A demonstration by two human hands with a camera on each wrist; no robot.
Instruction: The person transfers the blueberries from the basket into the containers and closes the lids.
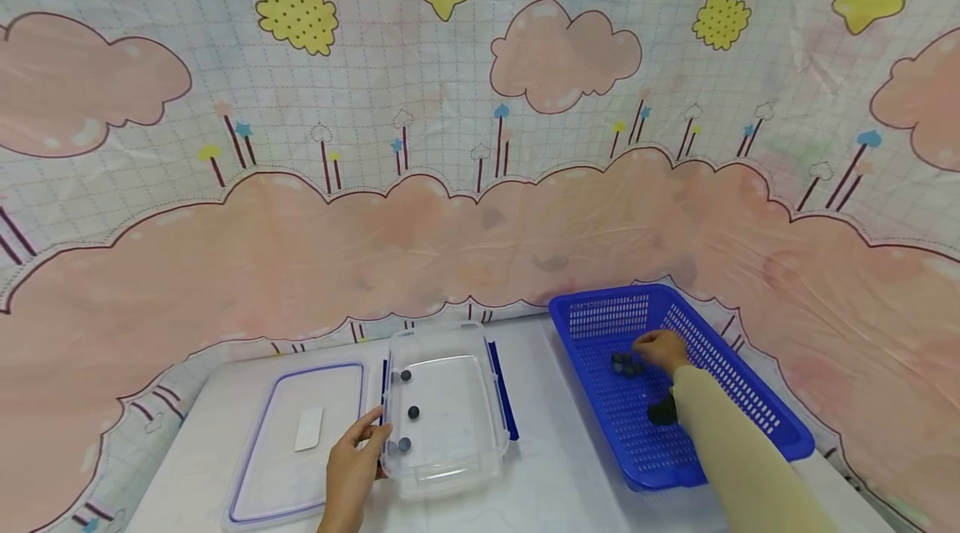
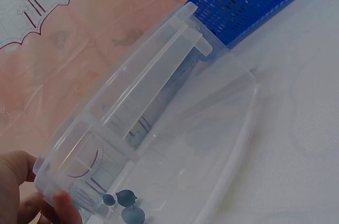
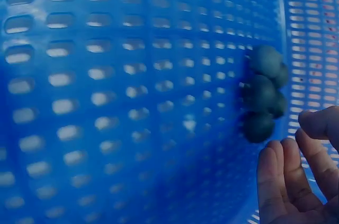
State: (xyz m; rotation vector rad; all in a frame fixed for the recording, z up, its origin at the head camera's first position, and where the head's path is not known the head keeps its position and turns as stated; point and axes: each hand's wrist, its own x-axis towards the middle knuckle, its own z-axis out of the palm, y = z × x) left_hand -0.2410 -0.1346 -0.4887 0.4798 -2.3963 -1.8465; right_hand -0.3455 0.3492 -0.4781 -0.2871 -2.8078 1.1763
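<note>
A clear plastic box (image 1: 450,479) holds several blueberries (image 1: 414,413) along its left side. My left hand (image 1: 351,466) grips the left wall of this box, with fingertips at its rim in the left wrist view. Over on the right, my right hand (image 1: 663,349) is inside a blue plastic basket (image 1: 600,391). Its thumb and fingers (image 3: 270,176) are apart, with nothing visible between them. Close to those fingertips, a small group of blueberries (image 3: 259,92) lies on the basket's slotted floor. A dark clump (image 1: 662,410), too dark to identify, lies nearer, partly behind the right sleeve.
A clear lid (image 1: 273,475) with a blue seal lies left of the box, a white rectangle (image 1: 308,429) on it. Blue side clips (image 1: 504,391) flank the box. Everything stands on a white table (image 1: 547,466), with a patterned cloth (image 1: 420,258) behind.
</note>
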